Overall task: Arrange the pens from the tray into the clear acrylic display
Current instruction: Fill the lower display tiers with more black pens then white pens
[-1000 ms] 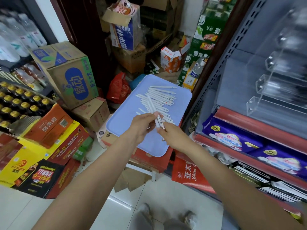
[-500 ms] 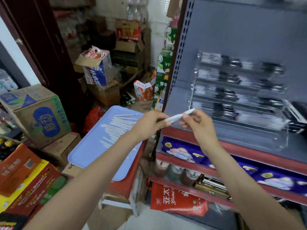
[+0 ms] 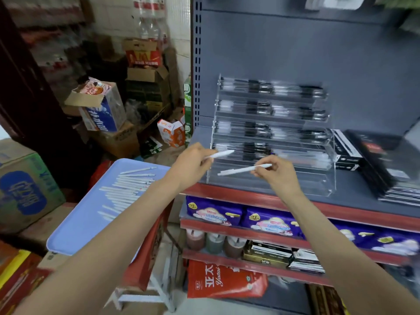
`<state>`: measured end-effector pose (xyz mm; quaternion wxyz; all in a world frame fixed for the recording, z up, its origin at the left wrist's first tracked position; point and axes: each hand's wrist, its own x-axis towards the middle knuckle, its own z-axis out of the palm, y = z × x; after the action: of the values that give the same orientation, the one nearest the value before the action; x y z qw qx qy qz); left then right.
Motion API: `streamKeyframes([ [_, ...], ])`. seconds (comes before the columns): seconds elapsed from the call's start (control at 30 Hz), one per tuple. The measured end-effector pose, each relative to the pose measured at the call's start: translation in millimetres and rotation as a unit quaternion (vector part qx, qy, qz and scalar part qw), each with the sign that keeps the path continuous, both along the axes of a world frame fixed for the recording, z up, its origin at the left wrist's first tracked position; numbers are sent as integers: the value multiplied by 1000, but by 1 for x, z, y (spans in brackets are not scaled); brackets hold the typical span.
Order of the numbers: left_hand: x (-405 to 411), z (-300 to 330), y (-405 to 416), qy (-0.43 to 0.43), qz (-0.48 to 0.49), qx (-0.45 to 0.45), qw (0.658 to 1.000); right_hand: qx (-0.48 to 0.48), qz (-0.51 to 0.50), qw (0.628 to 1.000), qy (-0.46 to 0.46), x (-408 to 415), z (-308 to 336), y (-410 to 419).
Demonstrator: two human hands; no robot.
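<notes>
Pens (image 3: 127, 189) lie loose on the blue tray (image 3: 75, 228) at lower left, and two white ones are lifted clear of it. Left hand (image 3: 193, 163) pinches one pen (image 3: 219, 154); right hand (image 3: 276, 172) pinches another (image 3: 241, 170), both held in front of the lower tiers of the display (image 3: 272, 142). It stands on the grey shelf (image 3: 354, 196), dark pens blurred in its upper tiers. Black packs (image 3: 375, 162) lie beside it.

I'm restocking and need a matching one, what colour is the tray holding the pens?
Light blue; the tray shows clearly in the head view, lower left.
</notes>
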<state>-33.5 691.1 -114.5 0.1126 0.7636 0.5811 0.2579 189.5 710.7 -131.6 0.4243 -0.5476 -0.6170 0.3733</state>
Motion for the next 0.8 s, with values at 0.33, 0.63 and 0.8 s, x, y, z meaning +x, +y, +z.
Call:
streamKeyframes([
  [0.33,0,-4,-7,-104,56,8,993,121,29,881,-457,-9,-3,17],
  [0.63,4,-10,-8,-80,33,25,996,96,95,836,-532,-15,-8,29],
  [0.8,7,-13,-4,-63,27,19,997,63,66,954,-287,0,-9,20],
])
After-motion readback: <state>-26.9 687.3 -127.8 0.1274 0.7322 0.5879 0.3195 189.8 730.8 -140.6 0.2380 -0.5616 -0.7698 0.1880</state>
